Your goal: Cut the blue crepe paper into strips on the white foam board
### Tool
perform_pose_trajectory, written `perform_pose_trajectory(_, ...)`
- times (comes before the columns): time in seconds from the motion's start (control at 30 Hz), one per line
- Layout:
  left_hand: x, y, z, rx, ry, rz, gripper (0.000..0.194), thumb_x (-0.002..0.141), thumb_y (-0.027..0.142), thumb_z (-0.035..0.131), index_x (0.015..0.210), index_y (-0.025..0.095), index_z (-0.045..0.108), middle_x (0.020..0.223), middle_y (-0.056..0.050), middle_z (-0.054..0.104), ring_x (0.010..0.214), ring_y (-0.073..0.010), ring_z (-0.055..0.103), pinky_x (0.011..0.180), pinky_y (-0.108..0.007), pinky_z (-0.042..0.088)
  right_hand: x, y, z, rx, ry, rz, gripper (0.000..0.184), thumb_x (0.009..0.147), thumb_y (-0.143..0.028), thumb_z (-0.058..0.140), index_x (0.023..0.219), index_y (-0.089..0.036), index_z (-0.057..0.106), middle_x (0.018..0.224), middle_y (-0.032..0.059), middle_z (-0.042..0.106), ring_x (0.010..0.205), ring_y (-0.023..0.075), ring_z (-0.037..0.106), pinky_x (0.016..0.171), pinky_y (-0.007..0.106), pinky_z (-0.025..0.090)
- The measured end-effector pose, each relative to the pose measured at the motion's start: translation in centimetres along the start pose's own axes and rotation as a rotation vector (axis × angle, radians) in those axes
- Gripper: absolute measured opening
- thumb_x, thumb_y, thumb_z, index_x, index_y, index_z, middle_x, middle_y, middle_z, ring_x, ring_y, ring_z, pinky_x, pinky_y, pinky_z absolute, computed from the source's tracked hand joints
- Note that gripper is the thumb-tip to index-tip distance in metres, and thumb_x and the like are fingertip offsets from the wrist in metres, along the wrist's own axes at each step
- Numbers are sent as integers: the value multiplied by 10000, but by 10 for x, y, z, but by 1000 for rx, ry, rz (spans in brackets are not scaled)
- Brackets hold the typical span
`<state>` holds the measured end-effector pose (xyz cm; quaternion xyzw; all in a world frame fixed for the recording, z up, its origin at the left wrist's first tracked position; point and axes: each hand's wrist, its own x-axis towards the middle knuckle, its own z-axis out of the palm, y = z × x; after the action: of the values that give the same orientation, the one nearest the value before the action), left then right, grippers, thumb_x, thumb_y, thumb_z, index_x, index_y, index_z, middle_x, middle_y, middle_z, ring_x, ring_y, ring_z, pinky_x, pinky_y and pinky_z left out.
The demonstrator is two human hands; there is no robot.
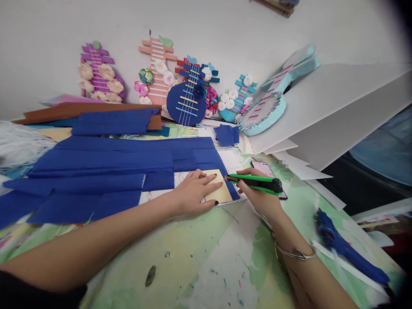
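Note:
My left hand (196, 192) lies flat with fingers spread, pressing on a pale yellow card (222, 194). The card rests over white paper and the end of a blue crepe paper strip (232, 188). In my right hand (259, 193) is a green and black utility knife (254, 182), its tip pointing left at the card's right edge. Whether the blade touches the blue paper I cannot tell. More blue crepe paper sheets (106, 159) spread out to the left of my hands.
Decorated paper lutes (186, 103) lean against the wall at the back. A phone (264, 168) lies just beyond my right hand. A blue glue gun (350, 249) is at the right, white boards (322, 116) behind it. White string (22, 146) is heaped at far left.

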<state>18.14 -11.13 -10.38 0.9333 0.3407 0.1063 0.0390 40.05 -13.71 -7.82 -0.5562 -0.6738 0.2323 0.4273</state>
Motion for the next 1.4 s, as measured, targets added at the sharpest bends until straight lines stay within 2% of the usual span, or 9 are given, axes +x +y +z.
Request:
perform_pose_trajectory(0.5, 1, 0, -1, 9, -20, -5, 557, 893, 500, 396, 1406, 281, 388, 1455, -85, 385, 1114, -314, 404, 936, -445, 325, -2, -3, 0, 14, -8, -22, 194, 740, -214, 595, 927, -200, 646, 777, 32, 709, 660, 173, 650, 573, 277, 506)
perform_pose_trajectory(0.73, 1, 0, 0, -2, -10, -11, 553, 888, 495, 412, 1401, 288, 394, 1449, -74, 397, 1116, -307, 400, 931, -438, 331, -1, -1, 1, 40, 9, -24, 193, 730, -217, 608, 918, -192, 640, 772, 35, 703, 697, 182, 661, 625, 293, 522)
perform_pose_trajectory(1.0, 1, -1, 0, -2, 3, -9, 556, 884, 496, 419, 1397, 282, 405, 1440, -74, 409, 1106, -303, 403, 941, -439, 332, 0, -1, 1, 54, -1, -6, 125, 740, -201, 579, 853, -192, 632, 654, -1, 665, 595, 156, 634, 589, 276, 497)
perform_pose_trajectory(1.2, 1, -1, 1, -7, 7, 3, 551, 885, 489, 424, 1394, 281, 408, 1427, -73, 425, 1104, -298, 403, 945, -432, 334, -3, -5, -1, -8, 8, -13, 123, 731, -188, 581, 838, -193, 642, 714, 7, 681, 625, 150, 627, 577, 259, 479)
perform_pose_trajectory(1.4, 0, -2, 3, 2, 24, 9, 548, 887, 496, 420, 1395, 289, 404, 1426, -68, 426, 1097, -297, 406, 943, -435, 335, -4, -5, -1, 22, -33, -9, 112, 742, -198, 571, 825, -198, 645, 752, 9, 689, 685, 158, 643, 607, 260, 491)
